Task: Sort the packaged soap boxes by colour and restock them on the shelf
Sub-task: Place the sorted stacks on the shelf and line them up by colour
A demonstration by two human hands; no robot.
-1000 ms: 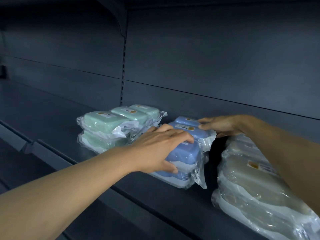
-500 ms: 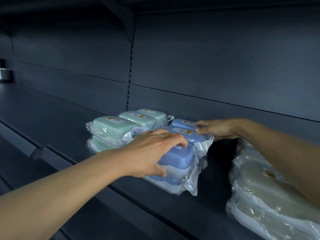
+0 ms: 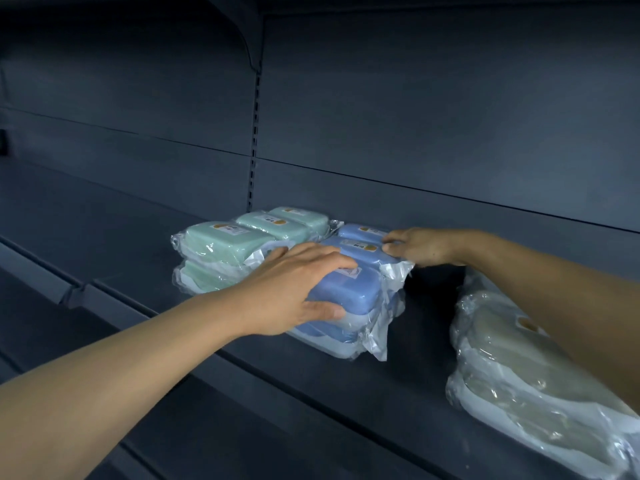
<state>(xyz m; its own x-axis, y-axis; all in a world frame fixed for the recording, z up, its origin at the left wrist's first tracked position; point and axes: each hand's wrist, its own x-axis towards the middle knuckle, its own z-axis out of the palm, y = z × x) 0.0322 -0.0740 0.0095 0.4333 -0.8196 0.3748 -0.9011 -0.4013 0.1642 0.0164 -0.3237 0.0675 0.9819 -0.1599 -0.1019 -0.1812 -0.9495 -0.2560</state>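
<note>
Plastic-wrapped blue soap boxes [image 3: 349,296] are stacked in a row on the dark shelf [image 3: 311,382], directly right of a matching stack of green soap boxes [image 3: 221,240]. My left hand [image 3: 294,292] lies over the nearest blue box, fingers spread across its top and thumb against its front edge. My right hand [image 3: 419,247] grips the right side of the blue boxes further back, fingers curled on their tops. A stack of beige soap boxes [image 3: 519,362] in wrap lies at the right, partly behind my right forearm.
The shelf's back panel [image 3: 415,133] rises close behind the stacks, with a slotted upright [image 3: 254,133] above the green boxes. Bare shelf stretches to the left of the green stack and between the blue and beige stacks.
The blue stack has shifted a little left, closer against the green stack, with both hands still on it. The view has swung slightly.
</note>
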